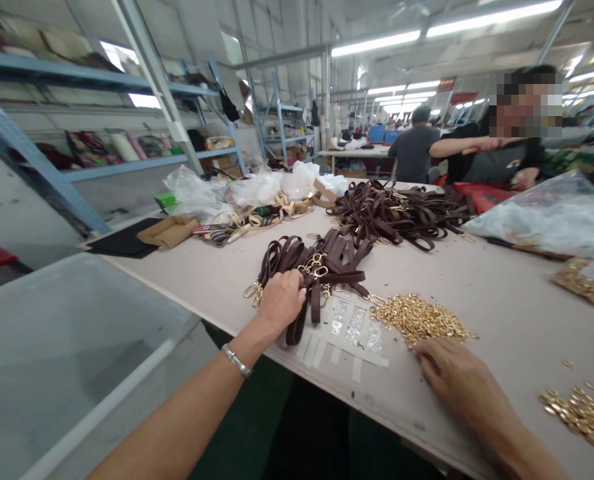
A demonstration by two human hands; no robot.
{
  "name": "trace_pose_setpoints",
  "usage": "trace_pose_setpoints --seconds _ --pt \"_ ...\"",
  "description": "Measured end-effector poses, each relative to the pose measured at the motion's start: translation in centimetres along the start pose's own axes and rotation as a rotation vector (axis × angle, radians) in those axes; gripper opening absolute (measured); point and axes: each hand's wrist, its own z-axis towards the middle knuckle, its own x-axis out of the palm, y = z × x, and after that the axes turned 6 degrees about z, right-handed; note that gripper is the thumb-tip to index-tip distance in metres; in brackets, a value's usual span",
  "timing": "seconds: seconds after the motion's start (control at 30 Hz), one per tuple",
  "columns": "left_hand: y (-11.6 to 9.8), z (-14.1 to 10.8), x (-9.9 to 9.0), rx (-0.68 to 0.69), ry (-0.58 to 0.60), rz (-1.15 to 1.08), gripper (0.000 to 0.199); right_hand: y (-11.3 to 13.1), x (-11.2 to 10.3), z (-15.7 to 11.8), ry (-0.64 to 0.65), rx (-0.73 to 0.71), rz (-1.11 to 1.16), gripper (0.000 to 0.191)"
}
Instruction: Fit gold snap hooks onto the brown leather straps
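Note:
My left hand, with a silver bracelet at its wrist, is closed on a dark brown strap at the near side of a small heap of straps. Gold rings and clasps show among these straps. At the near edge of a pile of small gold metal pieces lies my right hand, its fingers curled in; what they hold, if anything, is hidden. Between the two hands, clear plastic pieces sit within strips of pale tape stuck on the table.
A larger heap of brown straps lies farther back on the table. Plastic bags and a cardboard piece are at the left. More gold pieces lie at right. Across the table a co-worker holds something.

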Motion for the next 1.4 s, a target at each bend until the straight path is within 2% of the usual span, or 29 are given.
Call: trace_pose_setpoints --seconds 0.13,0.27,0.43,0.53,0.63,0.77,0.93,1.03,1.23,1.4 --pt "0.2 0.1 -1.3 -0.036 0.004 -0.236 0.029 0.3 -0.4 -0.2 -0.015 0.055 0.045 0.02" --pt "0.6 0.0 -2.6 -0.113 0.06 -0.554 0.032 0.7 -1.5 -1.0 -0.044 0.146 0.233 0.019" --pt "0.0 -0.6 -4.0 -0.201 0.129 -0.923 0.037 1.4 -2.2 -2.2 -0.12 0.418 0.509 0.022" --pt "-1.9 -1.4 -5.1 -0.201 0.165 -1.057 0.03 2.0 -2.2 -2.6 -0.152 0.543 0.644 0.025" --pt "-5.1 -3.0 -5.7 -0.175 0.254 -1.174 0.02 3.2 -2.8 -2.9 -0.208 0.584 0.752 0.024" --pt "-9.7 -6.0 -4.2 -0.089 0.48 -1.318 0.014 5.6 -4.3 -3.4 -0.317 0.582 0.935 0.013" --pt "-12.9 -9.9 -0.1 -0.074 0.611 -1.347 0.015 7.6 -4.9 -3.8 -0.399 0.445 1.155 0.013" --pt "-13.8 -11.6 1.4 -0.074 0.658 -1.284 0.019 7.9 -4.8 -4.1 -0.397 0.464 1.176 0.014" --pt "-14.9 -12.7 1.6 0.084 0.552 -1.099 0.026 8.4 -4.8 -4.2 -0.302 0.583 1.167 0.008" --pt "-15.3 -12.7 1.6 0.14 0.492 -0.999 0.032 8.4 -4.8 -4.2 -0.259 0.649 1.148 0.007"
